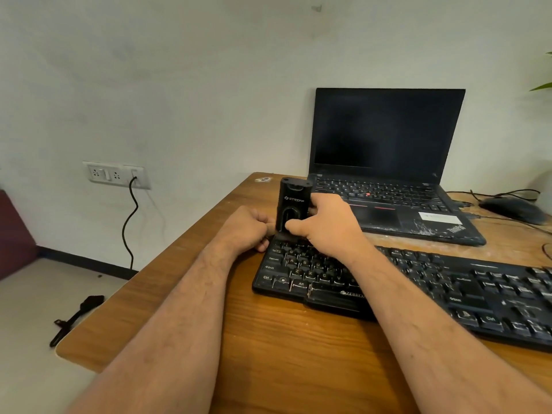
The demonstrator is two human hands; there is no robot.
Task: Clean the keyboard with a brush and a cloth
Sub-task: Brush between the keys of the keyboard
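Both hands meet over the far left corner of 1 black keyboard (pixel 418 289), which lies slantwise on the wooden worktop (pixel 268 354). The right hand (pixel 324 224) wraps its thumb and fingers round the lower part of 1 upright black brush case (pixel 291 204), whose base stands on the keyboard's top-left keys. The left hand (pixel 249 228) is curled tight just beside the case's foot, its fingertips against the base; whether it pinches a part of the case or only steadies it I cannot tell. The right forearm crosses the keyboard's left half and hides a band of keys beneath it.

Just beyond the hands stands 1 open laptop (pixel 391 174), screen dark, its near edge close to the keyboard's far edge. To the right of the right hand, past the laptop, 1 dark mouse (pixel 513 209) sits on the worktop with thin cables (pixel 493 194) trailing behind it. A green leaf tip (pixel 542 86) shows at the right edge of view.

To the left of the left hand, off the worktop, 1 white socket plate (pixel 116 175) is fixed to the wall, and 1 black cord (pixel 130 228) hangs from it down toward the floor. On the floor (pixel 38 297), well to the left of the left forearm, lies 1 slim black tool (pixel 76 318) with a wider head; it is too small to name surely.
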